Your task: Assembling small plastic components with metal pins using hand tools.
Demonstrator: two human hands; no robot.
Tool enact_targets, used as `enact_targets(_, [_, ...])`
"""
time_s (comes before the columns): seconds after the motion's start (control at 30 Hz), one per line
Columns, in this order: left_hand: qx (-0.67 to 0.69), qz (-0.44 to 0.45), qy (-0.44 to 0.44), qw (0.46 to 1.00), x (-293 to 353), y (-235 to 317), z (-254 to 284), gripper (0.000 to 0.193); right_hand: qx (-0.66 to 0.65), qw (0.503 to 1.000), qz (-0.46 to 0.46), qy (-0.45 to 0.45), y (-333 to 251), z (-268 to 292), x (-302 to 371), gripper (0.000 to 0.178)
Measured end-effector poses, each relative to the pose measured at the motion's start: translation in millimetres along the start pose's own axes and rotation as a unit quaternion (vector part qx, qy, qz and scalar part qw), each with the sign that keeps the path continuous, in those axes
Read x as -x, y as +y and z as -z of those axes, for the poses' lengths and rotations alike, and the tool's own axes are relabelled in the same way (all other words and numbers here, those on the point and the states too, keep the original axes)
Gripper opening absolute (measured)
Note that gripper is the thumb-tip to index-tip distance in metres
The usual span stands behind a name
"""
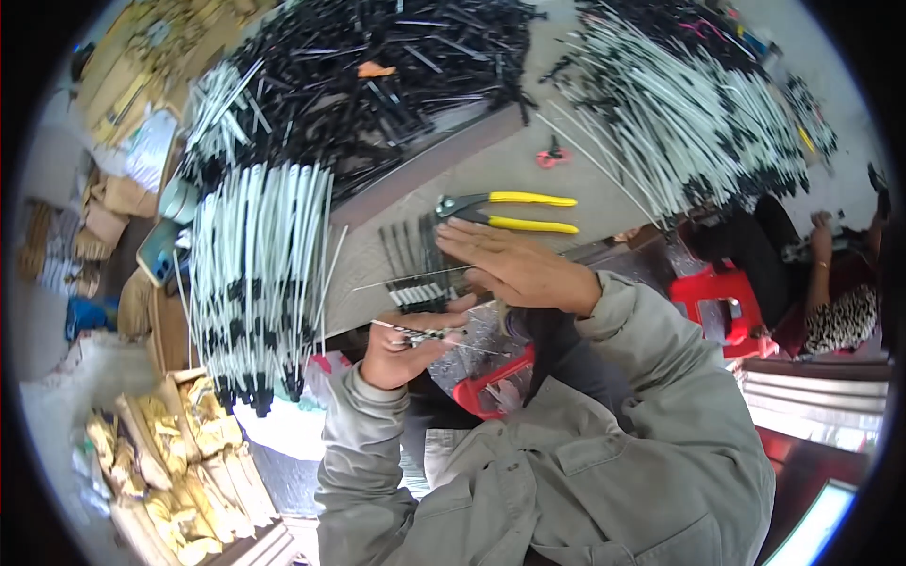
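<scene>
Nearby, left hand's grip: the left hand (pixel 406 355) is curled, seemingly pinching a slim, stiff black-and-white stick (pixel 420 332); a slack hold could let it slip or twist.
Right hand's pose: the right hand (pixel 514 266) is stretched out, fingers long and side by side; whether its thumb pinches the thin pale rod (pixel 377 285) beside it cannot be told.
Strip row's risk: uneven pressure from either hand could skew or fan out the row of narrow black strips with short white bands (pixel 415 294).
Strip row's place: between the hands, its banded end just above the left fingers, its dark tips pointing away from the person, beside the right fingertips.
Pliers' risk: the black-headed pliers with yellow handles (pixel 528 198) lie just beyond the right fingertips, where a careless sweep could knock them.
Rod bundle: pale rods with black ends (pixel 274 226) stand out left of the hands; a stray elbow might scatter them.
Black heap: farther off, a tangled pile of dark slender pieces (pixel 377 75) could spill over its brown edging board (pixel 434 160).
</scene>
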State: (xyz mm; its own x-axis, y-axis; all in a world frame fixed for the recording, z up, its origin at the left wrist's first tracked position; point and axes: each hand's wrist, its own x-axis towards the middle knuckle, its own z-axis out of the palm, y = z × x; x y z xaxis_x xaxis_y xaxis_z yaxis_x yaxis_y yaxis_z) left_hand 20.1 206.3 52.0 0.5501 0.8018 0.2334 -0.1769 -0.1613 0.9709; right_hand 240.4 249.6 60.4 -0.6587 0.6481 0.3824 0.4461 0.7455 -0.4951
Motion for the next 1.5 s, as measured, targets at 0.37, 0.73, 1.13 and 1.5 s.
enact_targets(0.37, [-0.005,0.027,-0.064,0.998,-0.4,-0.1,0.9,0.029,0.020,0.972,0.159,-0.169,12.7,-9.3,-45.9,0.048])
enact_targets(0.73, [-0.190,-0.056,-0.097,0.975,16.8,-16.4,-1.5,0.052,0.026,0.982,0.120,-0.143,20.6,-23.2,-41.4,0.065])
enact_targets(1.13, [-0.311,-0.019,-0.025,0.950,66.2,19.7,24.6,0.079,-0.107,0.989,0.071,-0.071,19.4,-24.0,-41.1,0.056])
enact_targets(1.5, [-0.632,-0.045,-0.126,0.763,4.8,10.1,24.4,0.105,-0.161,0.983,-0.045,-0.078,22.6,-21.9,-47.2,0.044])
